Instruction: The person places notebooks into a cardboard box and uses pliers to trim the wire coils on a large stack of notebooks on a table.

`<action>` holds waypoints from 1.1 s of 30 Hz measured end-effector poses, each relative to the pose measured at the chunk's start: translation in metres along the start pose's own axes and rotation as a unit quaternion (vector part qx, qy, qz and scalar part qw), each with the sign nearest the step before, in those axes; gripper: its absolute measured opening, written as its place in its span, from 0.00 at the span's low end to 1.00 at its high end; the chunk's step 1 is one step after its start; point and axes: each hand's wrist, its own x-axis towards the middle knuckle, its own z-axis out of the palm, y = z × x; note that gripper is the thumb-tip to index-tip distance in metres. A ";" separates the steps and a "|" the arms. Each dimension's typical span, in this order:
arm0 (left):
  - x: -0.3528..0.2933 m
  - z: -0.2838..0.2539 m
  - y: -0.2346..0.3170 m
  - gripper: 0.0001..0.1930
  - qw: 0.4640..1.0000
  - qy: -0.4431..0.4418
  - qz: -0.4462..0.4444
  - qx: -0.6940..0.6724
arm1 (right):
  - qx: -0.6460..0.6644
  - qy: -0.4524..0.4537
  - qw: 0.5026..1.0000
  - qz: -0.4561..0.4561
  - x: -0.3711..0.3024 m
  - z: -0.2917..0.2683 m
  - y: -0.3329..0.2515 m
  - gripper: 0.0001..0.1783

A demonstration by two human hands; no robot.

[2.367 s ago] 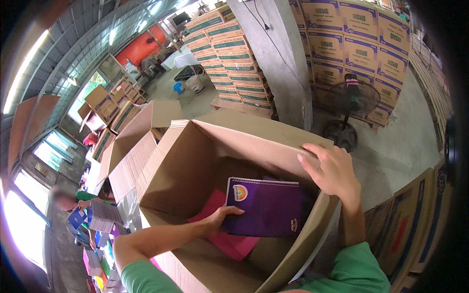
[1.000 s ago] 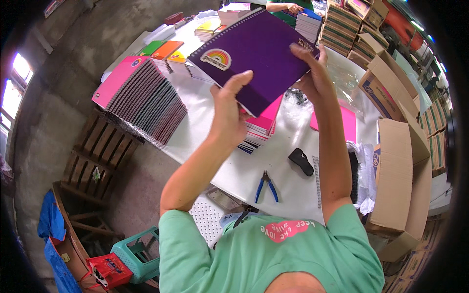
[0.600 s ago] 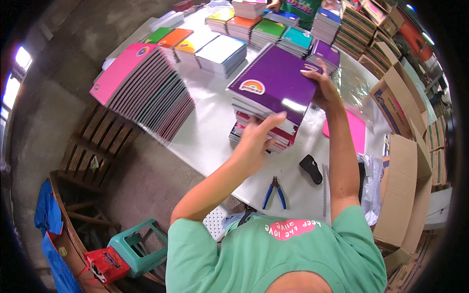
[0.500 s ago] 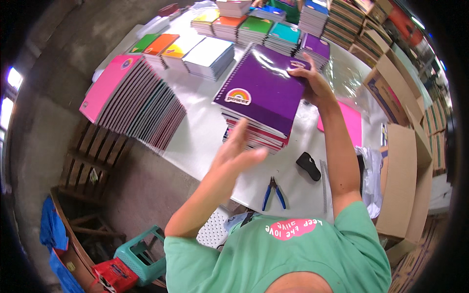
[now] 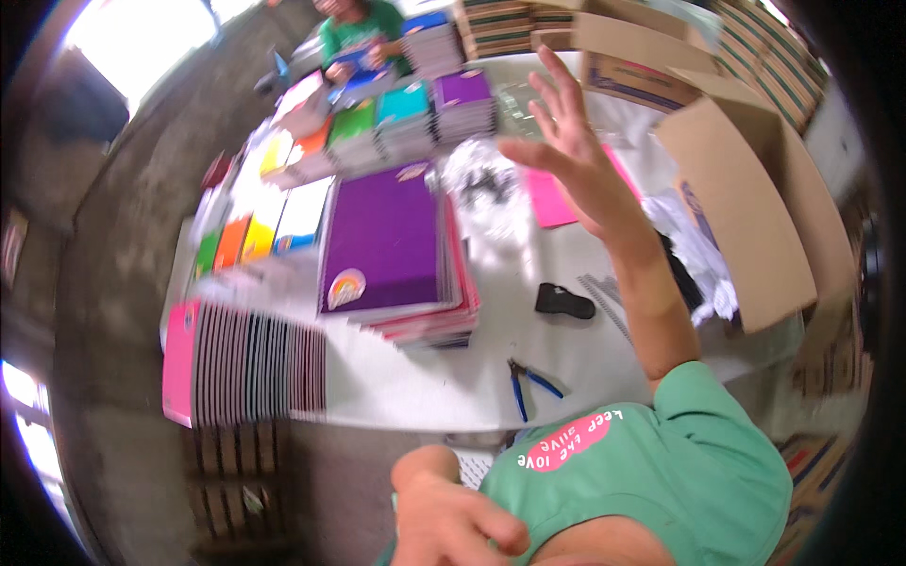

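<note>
A purple spiral notebook (image 5: 382, 241) with a rainbow sticker tops a pile of notebooks in the middle of the white table (image 5: 377, 396). Raised to the right of that pile, my right hand (image 5: 576, 156) has its fingers spread and holds nothing. My left hand (image 5: 453, 519) is drawn back near my chest at the lower edge. Its fingers are loosely bent and apart, partly cut off by the frame, with nothing visible in them. Blue-handled cutting pliers (image 5: 530, 382) lie near the table's front edge. Beyond them are a black object (image 5: 564, 301) and metal spiral binding wires (image 5: 609, 302).
A leaning row of notebooks with a pink cover (image 5: 179, 363) stands at the left. Colourful notebook stacks (image 5: 406, 118) fill the back. Clear plastic wrap (image 5: 486, 189), a pink sheet (image 5: 552, 200) and an open carton (image 5: 741, 217) are right. A co-worker in green (image 5: 363, 33) handles a blue notebook.
My hands have come off the purple notebook, which now rests on the pile. The left has pulled back to my chest; the right is raised and open. The view has swung.
</note>
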 end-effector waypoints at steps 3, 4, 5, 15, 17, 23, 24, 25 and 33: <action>0.002 -0.011 -0.052 0.08 0.942 -0.300 -0.067 -0.138 | -0.088 0.073 0.993 0.014 -0.062 -0.078 -0.061 0.54; 0.012 -0.015 -0.081 0.10 0.910 -0.357 -0.085 -0.191 | -0.153 0.112 0.982 0.020 -0.088 -0.118 -0.081 0.52; 0.016 -0.019 -0.111 0.13 0.877 -0.404 -0.111 -0.235 | -0.210 0.143 0.966 0.039 -0.116 -0.154 -0.094 0.50; 0.185 0.055 -0.388 0.26 0.896 -0.114 -0.360 -0.235 | -0.596 0.387 0.680 0.181 -0.303 -0.387 -0.163 0.40; 0.210 0.103 -0.454 0.26 0.876 -0.181 -0.425 -0.138 | -0.622 0.356 0.678 0.164 -0.315 -0.413 -0.143 0.42; 0.169 0.204 -0.658 0.49 0.718 -0.425 -0.524 0.172 | -0.560 0.395 0.725 0.066 -0.313 -0.423 -0.090 0.47; 0.155 0.218 -0.683 0.49 0.675 -0.456 -0.545 0.198 | -0.552 0.399 0.730 0.061 -0.313 -0.425 -0.088 0.46; 0.143 0.231 -0.701 0.50 0.631 -0.485 -0.562 0.224 | -0.544 0.402 0.734 0.055 -0.313 -0.425 -0.088 0.44; 0.046 0.286 -0.796 0.51 0.501 -0.340 -0.796 -0.001 | -0.491 0.371 0.788 -0.015 -0.323 -0.437 -0.067 0.34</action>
